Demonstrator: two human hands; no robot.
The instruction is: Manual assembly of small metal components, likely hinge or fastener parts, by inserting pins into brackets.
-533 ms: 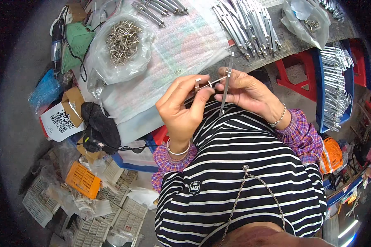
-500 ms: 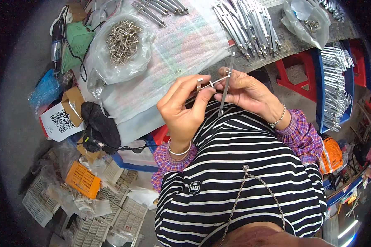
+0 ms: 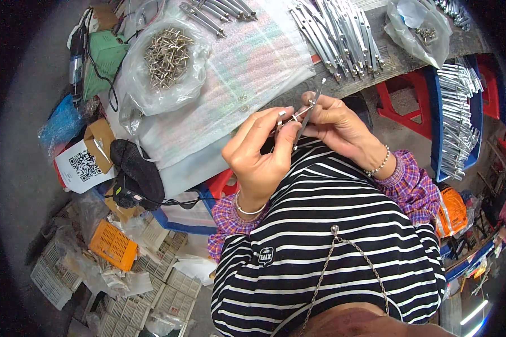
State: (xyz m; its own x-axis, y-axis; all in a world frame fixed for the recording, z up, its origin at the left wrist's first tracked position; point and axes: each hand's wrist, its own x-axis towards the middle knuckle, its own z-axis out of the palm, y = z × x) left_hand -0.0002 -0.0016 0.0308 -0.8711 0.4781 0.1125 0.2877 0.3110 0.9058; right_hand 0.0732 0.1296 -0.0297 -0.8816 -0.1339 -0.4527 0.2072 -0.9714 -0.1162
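Note:
My left hand [image 3: 260,154] is closed in a pinch on a small shiny metal pin [image 3: 298,115]. The pin's far end meets a narrow, flat metal strip [image 3: 305,124] near the strip's middle; whether it passes through a hole is too small to tell. My right hand [image 3: 343,128] grips that strip between thumb and fingers, with the strip tilted. Both hands are close together above my lap, by the table's near edge. An open clear plastic bag [image 3: 134,76] on the table holds a heap of similar metal pins [image 3: 167,56].
Metal strips [image 3: 343,39] lie fanned out at the table's far right, near another plastic bag [image 3: 402,25]. More strips lie at the far edge. A blue bin [image 3: 433,135] full of metal parts stands at right, beside a red stool [image 3: 407,106]. A black pouch [image 3: 132,168] is at left.
My left hand has moved slightly right, nearer my right hand. The strip has tilted further, its upper end swinging right and its lower end left.

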